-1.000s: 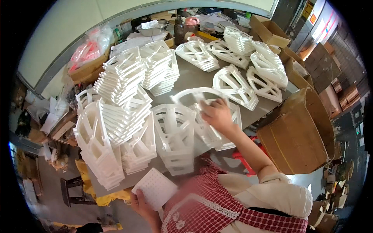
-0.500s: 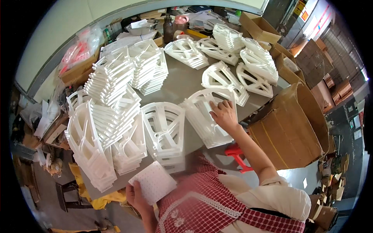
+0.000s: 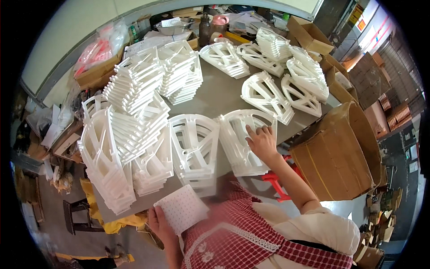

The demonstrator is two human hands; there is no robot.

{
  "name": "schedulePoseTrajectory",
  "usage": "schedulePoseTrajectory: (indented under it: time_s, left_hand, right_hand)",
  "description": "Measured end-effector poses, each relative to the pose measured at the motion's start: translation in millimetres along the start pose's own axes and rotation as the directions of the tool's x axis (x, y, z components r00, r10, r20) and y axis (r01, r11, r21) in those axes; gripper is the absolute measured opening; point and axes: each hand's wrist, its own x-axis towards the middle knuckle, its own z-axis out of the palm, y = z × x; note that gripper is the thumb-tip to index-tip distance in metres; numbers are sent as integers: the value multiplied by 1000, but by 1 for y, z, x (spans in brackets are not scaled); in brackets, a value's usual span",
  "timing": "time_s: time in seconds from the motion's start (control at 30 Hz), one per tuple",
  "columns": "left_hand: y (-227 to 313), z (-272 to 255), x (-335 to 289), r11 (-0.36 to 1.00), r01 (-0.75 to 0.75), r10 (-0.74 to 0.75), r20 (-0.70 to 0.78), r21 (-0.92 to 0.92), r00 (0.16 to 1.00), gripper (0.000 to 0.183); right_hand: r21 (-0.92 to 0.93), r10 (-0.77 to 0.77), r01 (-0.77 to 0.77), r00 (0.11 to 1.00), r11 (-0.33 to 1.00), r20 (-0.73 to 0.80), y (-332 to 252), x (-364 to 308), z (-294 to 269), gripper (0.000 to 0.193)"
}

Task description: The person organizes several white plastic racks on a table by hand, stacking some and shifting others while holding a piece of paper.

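Note:
My left hand (image 3: 162, 227), low and close to my body, grips a white sheet (image 3: 182, 209) by its left edge; rows of tiny marks cover the sheet. My right hand (image 3: 263, 144) lies over a stack of white fan-shaped plastic frames (image 3: 237, 154). Its index finger is stretched out and touches the top frame near the curved rim; the other fingers are bent a little and hold nothing. Just left of that stack is another fan-shaped frame stack (image 3: 193, 148), its narrow end toward me.
More frames stand in slanted piles (image 3: 134, 80) on the left of the grey table (image 3: 210, 96). Others lie at the far right (image 3: 266, 96). A large open carton (image 3: 333, 157) and a red stool (image 3: 277, 184) are right of the table. Bottles (image 3: 204, 29) and papers line the back.
The whole view has shifted slightly. My right hand stays over the same stack, which now sits straighter, its near end turned left. My left hand still holds the sheet.

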Motion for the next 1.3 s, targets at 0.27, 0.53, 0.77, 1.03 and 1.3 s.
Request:
schedulePoseTrajectory:
  time_s: [0.27,0.53,0.77,1.03,1.3]
  left_hand:
    - [12,10,7,983,-103,102,12,154,995,31]
    - [31,27,8,985,-138,145,-66,104,987,33]
    - [25,20,15,963,-263,264,-9,53,964,22]
    - [39,37,18,920,-268,262,61,286,963,10]
    - [46,41,7,935,-267,265,43,233,963,11]
  right_hand:
    - [-3,78,-78,991,997,108,-10,5,-12,45]
    - [-4,238,-248,925,969,297,-6,4,2,48]
    - [167,46,-42,999,985,-22,-31,16,-21,39]
    - [704,-394,477,870,525,-296,-146,37,-104,41]
    - [803,-496,475,826,360,-267,-195,37,-102,25]
